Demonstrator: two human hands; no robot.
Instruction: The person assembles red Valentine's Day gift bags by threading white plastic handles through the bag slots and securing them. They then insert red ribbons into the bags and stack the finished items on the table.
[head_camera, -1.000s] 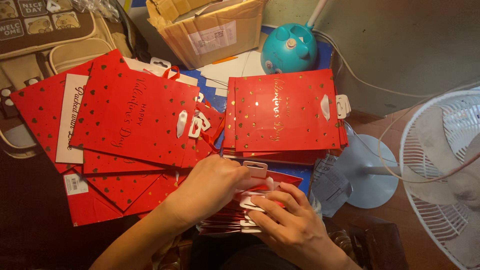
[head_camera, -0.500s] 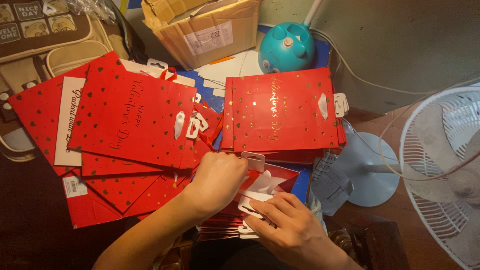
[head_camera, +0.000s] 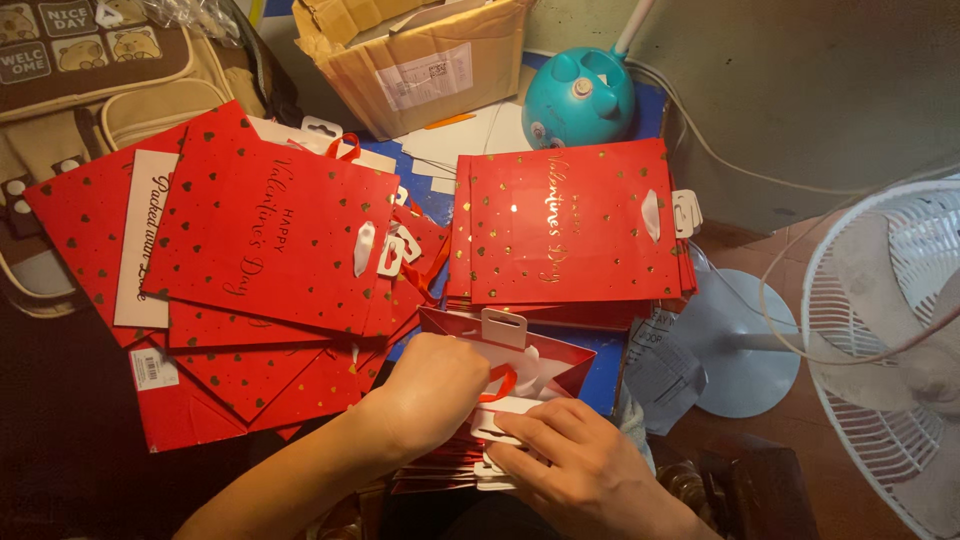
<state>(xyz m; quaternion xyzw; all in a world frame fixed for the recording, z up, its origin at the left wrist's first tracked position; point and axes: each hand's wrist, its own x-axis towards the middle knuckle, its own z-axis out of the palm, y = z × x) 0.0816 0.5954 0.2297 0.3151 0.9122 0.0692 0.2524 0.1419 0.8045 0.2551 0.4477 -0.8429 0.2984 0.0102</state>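
Since the earlier frames our left hand (head_camera: 432, 385) has slid a little rightward and closed over the mouth of the flat red paper gift bag with a white hang tab (head_camera: 510, 358), fingers curled in by its red ribbon handle, while our right hand (head_camera: 575, 462) lies spread and flat on the small pile of white-tabbed red bags (head_camera: 455, 468) at the near edge of the floor space, gripping nothing that we can see. That bag sits just below the tidy stack of red heart-dotted bags (head_camera: 570, 225) (squared up, tabs to the right). We judge that stack sorted, the fanned heap of red bags (head_camera: 250, 270) on the left partly so, and the pile under our hands yet to be worked through.
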